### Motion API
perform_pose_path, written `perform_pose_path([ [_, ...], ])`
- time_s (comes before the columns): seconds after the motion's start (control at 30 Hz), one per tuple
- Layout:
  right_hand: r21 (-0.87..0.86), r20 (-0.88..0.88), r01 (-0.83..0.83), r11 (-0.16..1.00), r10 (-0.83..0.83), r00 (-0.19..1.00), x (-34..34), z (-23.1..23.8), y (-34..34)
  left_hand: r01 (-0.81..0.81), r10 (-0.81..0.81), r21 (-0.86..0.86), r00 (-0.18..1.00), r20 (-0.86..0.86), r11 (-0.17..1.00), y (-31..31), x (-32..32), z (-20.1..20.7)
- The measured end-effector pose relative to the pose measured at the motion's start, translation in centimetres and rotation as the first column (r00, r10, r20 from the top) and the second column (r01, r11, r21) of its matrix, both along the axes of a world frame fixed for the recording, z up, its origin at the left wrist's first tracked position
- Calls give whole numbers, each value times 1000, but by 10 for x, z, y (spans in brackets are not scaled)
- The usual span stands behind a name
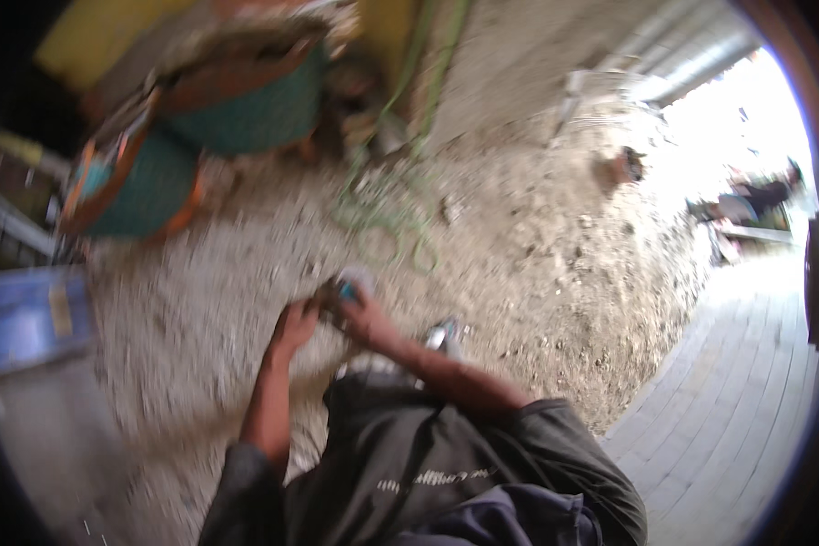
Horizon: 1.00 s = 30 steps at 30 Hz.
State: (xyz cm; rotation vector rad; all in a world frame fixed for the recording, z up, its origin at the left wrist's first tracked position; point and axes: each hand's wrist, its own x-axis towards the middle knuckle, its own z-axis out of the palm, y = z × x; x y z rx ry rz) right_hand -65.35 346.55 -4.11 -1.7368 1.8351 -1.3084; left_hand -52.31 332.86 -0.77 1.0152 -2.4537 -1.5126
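Note:
Both my hands meet in front of my body around a dark, compact object with a teal patch [347,290]. My right hand [366,320] is closed over its right side. My left hand [298,324] is closed against its lower left side. A pale, rounded blur lies at the object's far end. Motion smears the hands and the object, so its exact kind does not show. Beneath is rough sandy ground, with one of my shoes [442,334] just right of my right hand.
Green hose or rope [387,214] lies tangled ahead. Teal containers with orange rims [246,114] stand at the far left, and a blue box [32,318] is at the left edge. A reddish-brown object [623,166] sits far right. Grey paving [728,382] runs along the right, with a person [755,202] beyond.

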Motion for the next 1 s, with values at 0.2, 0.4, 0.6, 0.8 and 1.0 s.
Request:
perform_pose_path([
  [0.2,-1,210,32,999,-31,977,-35,17,32,-180,186,418,982,27,890,33,-41,11],
  [0.4,-156,293,147,977,-96,951,-76,3,61,-194,292,525,950,-109,828,83,-106,30],
  [0.6,-89,276,499,862,-461,844,-132,33,99,-118,216,384,950,-224,916,115,-177,24],
  [0.8,144,412,516,845,-525,745,-187,-2,107,-412,497,478,866,-61,776,138,-207,9],
  [1.0,-18,303,499,867,-470,829,-221,28,110,-269,822,963,550,146,9,166,-219,-19],
])
